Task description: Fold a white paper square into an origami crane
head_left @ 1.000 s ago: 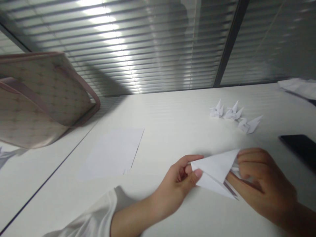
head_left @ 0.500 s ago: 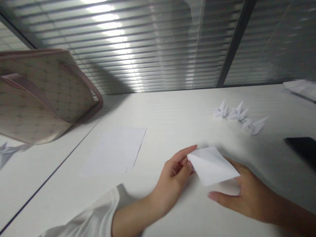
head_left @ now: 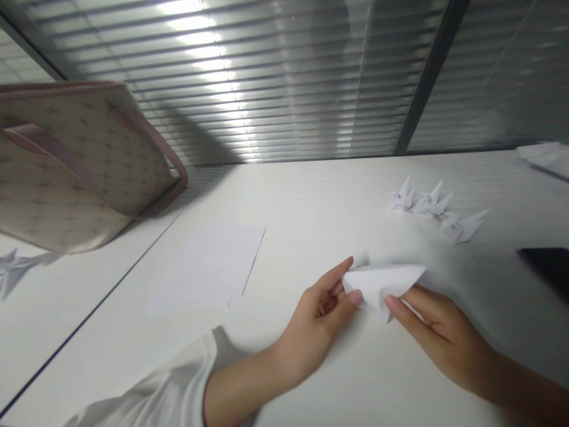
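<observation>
A folded piece of white paper (head_left: pixel 383 281) is held between my two hands just over the table. My left hand (head_left: pixel 317 320) pinches its left end, thumb in front and fingers behind. At the lower right, my right hand (head_left: pixel 438 332) grips it with the thumb on the near face; the other fingers are partly hidden behind the paper. The paper has a long, nearly level top edge and a point hanging down in the middle. Beyond it stand three folded paper cranes (head_left: pixel 431 204) in a loose row.
White paper sheets (head_left: pixel 208 267) lie flat to the left on the white table (head_left: pixel 306 201). A pale handbag (head_left: pixel 84 172) stands at the left, with another paper crane (head_left: pixel 15 270) beside it. A black phone (head_left: pixel 546 267) and folded paper (head_left: pixel 544 155) lie at the right. Window blinds (head_left: pixel 284 83) rise behind.
The paper has turned from a broad diamond to a narrower shape with a level top edge. My right thumb has come up and closed onto it; my left hand keeps its hold.
</observation>
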A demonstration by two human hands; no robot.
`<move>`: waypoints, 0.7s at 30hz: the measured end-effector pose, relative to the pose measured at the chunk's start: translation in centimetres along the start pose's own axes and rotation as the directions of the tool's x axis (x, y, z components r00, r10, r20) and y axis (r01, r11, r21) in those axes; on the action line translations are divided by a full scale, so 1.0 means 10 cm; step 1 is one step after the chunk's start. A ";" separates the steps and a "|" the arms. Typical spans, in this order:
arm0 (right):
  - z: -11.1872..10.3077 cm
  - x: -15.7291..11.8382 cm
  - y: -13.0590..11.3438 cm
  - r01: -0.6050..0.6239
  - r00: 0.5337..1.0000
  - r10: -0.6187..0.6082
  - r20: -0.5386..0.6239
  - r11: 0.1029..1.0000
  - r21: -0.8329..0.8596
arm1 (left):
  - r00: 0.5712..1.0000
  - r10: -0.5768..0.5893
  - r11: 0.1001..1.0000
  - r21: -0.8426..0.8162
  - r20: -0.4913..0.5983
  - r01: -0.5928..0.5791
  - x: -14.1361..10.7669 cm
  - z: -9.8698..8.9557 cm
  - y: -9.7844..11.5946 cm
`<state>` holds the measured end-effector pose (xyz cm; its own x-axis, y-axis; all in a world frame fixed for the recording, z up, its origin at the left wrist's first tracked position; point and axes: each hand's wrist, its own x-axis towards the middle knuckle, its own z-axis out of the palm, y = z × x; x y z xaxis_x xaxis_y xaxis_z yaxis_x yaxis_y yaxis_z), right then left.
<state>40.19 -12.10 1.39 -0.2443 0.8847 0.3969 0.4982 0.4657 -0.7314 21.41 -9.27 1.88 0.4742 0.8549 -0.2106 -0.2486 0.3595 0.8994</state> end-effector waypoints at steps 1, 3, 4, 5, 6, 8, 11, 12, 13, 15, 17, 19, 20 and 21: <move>0.00 0.01 -0.01 -0.041 0.999 0.042 -0.017 0.999 0.017 | 1.000 -0.001 1.000 0.011 -0.002 0.001 0.00 0.01 0.00; 0.00 0.02 0.00 -0.109 0.993 0.111 -0.048 0.993 0.039 | 1.000 -0.007 1.000 0.013 -0.002 0.007 -0.01 0.02 -0.01; 0.00 0.02 0.01 -0.133 0.989 0.136 -0.062 0.990 0.045 | 1.000 -0.011 1.000 0.007 0.001 0.011 -0.01 0.03 -0.02; 0.00 0.02 0.03 -0.151 0.986 0.154 -0.070 0.987 0.052 | 1.000 -0.014 1.000 -0.001 0.005 0.014 -0.01 0.04 -0.02; 0.00 0.02 0.04 -0.167 0.983 0.171 -0.070 0.984 0.062 | 1.000 -0.015 1.000 -0.005 0.005 0.015 -0.01 0.05 -0.03; 0.01 0.01 0.08 -0.190 0.980 0.196 -0.042 0.976 0.108 | 1.000 -0.010 1.000 0.008 -0.013 0.010 0.00 0.06 -0.04; 0.04 -0.03 0.12 -0.204 0.979 0.201 0.038 0.958 0.200 | 0.998 0.001 0.998 0.062 -0.066 0.003 0.03 0.06 -0.04; 0.05 -0.04 0.12 -0.201 0.980 0.194 0.053 0.954 0.221 | 0.997 0.005 0.997 0.074 -0.079 0.001 0.03 0.05 -0.04; 0.06 -0.04 0.12 -0.196 0.980 0.188 0.059 0.952 0.233 | 0.996 0.006 0.997 0.078 -0.083 0.000 0.04 0.05 -0.04; 0.07 -0.04 0.11 -0.195 0.981 0.186 0.059 0.950 0.245 | 0.997 0.008 0.998 0.063 -0.075 -0.003 0.04 0.05 -0.03; 0.07 -0.03 0.09 -0.201 0.979 0.187 0.075 0.939 0.280 | 0.998 0.007 0.999 0.043 -0.058 -0.005 0.03 0.05 -0.02; 0.04 0.00 0.06 -0.210 0.977 0.192 0.088 0.924 0.318 | 0.999 0.004 0.999 0.038 -0.052 -0.002 0.03 0.06 -0.02; 0.03 0.01 0.05 -0.212 0.977 0.193 0.087 0.919 0.331 | 0.999 0.001 0.999 0.040 -0.053 0.001 0.02 0.07 -0.02; 0.02 0.02 0.04 -0.212 0.977 0.195 0.084 0.917 0.338 | 0.999 -0.001 0.999 0.046 -0.052 0.003 0.02 0.07 -0.02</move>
<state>40.17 -11.76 1.07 -0.2116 0.9570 0.1983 0.2277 0.2456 -0.9423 22.16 -9.39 1.95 0.4297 0.8728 -0.2313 -0.2082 0.3450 0.9152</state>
